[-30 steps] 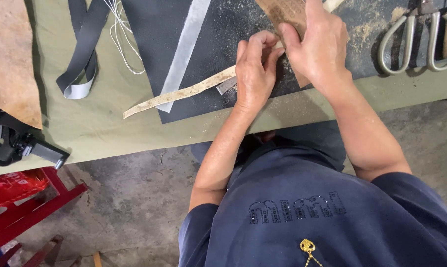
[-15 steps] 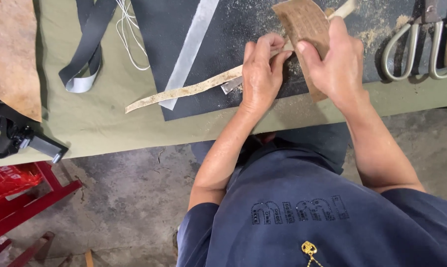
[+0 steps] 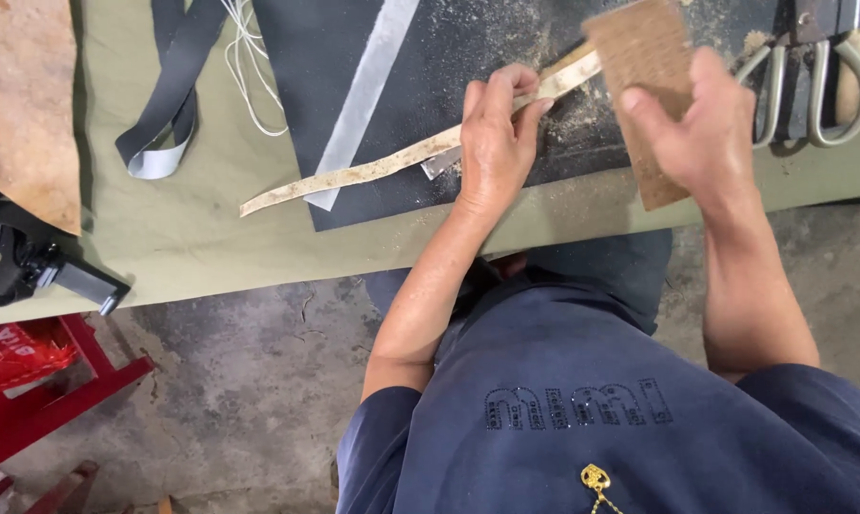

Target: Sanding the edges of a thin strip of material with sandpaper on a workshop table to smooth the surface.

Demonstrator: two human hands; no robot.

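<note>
Head view: I'm sanding; left hand (image 3: 495,133) is pinning the pale strip (image 3: 373,171), right hand (image 3: 701,128) is clutching the sandpaper block (image 3: 639,67), needing another steady stroke.

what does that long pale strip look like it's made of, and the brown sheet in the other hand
The strip looks like bamboo or thin wood: pale, matte, mottled, slightly curved, dust around it. The brown sheet in the right hand looks like sandpaper: grainy, dull and flat. The left hand pins the strip.

Soft, even daylight, faint shadows; right hand (image 3: 701,133) slightly motion-blurred, the rest sharp.
</note>
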